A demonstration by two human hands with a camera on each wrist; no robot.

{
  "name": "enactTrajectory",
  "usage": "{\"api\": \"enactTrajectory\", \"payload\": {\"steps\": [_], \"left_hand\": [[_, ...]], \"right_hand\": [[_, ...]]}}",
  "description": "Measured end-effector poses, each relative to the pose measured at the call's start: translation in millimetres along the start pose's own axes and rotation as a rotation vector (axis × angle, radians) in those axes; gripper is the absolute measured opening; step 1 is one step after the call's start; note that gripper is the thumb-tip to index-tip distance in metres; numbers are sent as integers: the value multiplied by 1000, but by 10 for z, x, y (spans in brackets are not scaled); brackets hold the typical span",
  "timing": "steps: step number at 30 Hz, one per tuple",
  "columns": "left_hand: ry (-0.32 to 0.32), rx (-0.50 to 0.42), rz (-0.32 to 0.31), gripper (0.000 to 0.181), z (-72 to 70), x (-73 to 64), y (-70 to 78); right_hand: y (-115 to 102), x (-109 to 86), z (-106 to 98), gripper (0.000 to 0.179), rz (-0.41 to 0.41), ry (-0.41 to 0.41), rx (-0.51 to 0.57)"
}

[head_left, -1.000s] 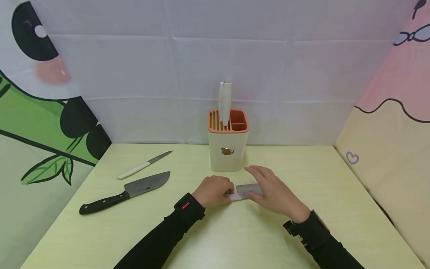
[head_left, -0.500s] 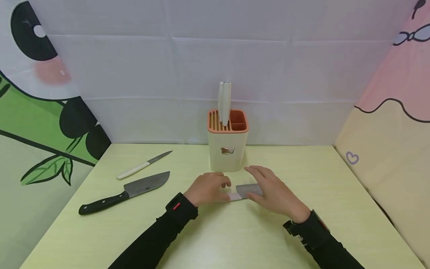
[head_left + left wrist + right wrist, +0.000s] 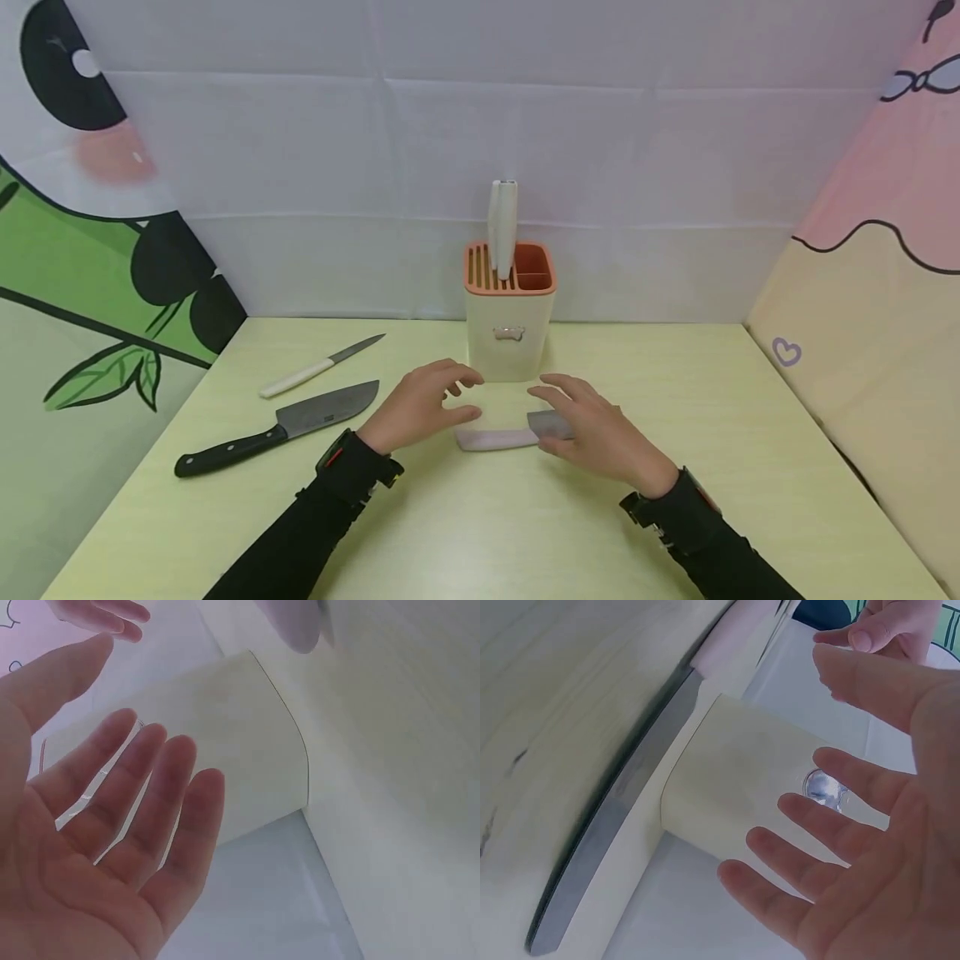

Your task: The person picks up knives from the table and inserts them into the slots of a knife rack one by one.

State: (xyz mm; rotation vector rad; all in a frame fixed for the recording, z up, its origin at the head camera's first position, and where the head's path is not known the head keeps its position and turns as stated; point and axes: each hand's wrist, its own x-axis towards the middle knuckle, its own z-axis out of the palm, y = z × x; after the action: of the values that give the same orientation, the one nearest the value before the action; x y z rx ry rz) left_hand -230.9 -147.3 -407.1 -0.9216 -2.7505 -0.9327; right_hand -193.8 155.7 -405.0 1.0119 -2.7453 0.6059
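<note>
A knife with a pale pinkish handle [image 3: 497,440] and a broad grey blade [image 3: 626,802] lies on the table in front of the knife block. My left hand [image 3: 423,407] hovers beside the handle's end, fingers spread and slightly bent, holding nothing. Over the blade hangs my right hand [image 3: 603,429], its fingers loosely extended; in the head view it hides most of the blade. The right wrist view shows that hand apart from the knife, its palm bare. The cream knife block [image 3: 506,333] has an orange slotted top, with white-handled items [image 3: 503,229] standing in its slots.
To the left on the table [image 3: 465,533] lie a cleaver-like kitchen knife [image 3: 330,410] with a black handle and a small white-handled paring knife [image 3: 322,367]. Both blades point right and away. A pale cloth wall [image 3: 322,150] stands behind the table.
My left hand has let go of the knife handle and moved left, its fingers opening, so the handle shows fully. The right hand has shifted slightly left over the blade.
</note>
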Motion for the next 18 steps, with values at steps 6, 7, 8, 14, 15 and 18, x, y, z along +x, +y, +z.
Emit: {"api": "enactTrajectory", "payload": {"steps": [6, 7, 8, 14, 15, 18], "left_hand": [[56, -80, -28, 32, -36, -5, -26], [67, -87, -29, 32, -40, -8, -27], [77, -94, -31, 32, -45, -12, -27], [150, -138, -47, 33, -75, -44, -44], [162, -140, -51, 33, -79, -47, -52], [181, -161, -58, 34, -84, -54, -71]], "right_hand": [[-83, 118, 26, 65, -52, -24, 7], [-97, 142, 26, 64, -55, -35, 12], [-111, 167, 26, 62, -59, -46, 17], [-202, 348, 46, 54, -74, -116, 54], [-219, 379, 54, 53, -69, -133, 63], [-261, 456, 92, 50, -41, -182, 78]]}}
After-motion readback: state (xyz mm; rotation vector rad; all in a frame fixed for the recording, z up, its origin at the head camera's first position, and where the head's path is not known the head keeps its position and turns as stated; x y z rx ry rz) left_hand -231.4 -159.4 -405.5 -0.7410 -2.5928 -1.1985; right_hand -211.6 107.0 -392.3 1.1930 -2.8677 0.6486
